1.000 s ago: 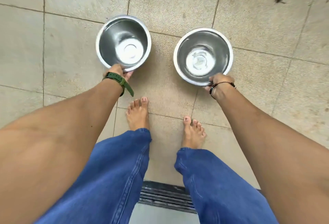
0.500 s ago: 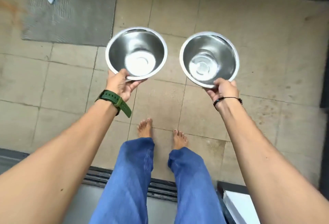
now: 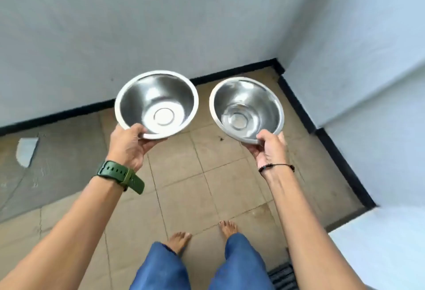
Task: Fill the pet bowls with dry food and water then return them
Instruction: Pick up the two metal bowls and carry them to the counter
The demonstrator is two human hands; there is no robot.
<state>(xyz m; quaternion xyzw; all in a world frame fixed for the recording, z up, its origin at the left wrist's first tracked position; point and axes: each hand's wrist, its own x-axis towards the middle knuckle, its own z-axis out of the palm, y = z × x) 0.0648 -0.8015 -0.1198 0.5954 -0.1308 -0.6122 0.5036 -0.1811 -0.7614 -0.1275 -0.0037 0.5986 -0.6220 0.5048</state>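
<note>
Above the beige tiled floor (image 3: 184, 188), the left hand (image 3: 128, 149), with a dark green watch strap (image 3: 119, 175) on its wrist, grips the near rim of a round, empty stainless-steel bowl (image 3: 156, 104), thumb over the edge and fingers beneath. Just to the right of that bowl, and not touching it, a second round, empty stainless-steel bowl (image 3: 246, 108) is held up by the right hand (image 3: 271, 149), closed on its near rim, a black beaded bracelet (image 3: 276, 167) on its wrist. Both bowls are held in the air in front of the pale wall (image 3: 138, 25), well above the bare feet (image 3: 179, 240).
</note>
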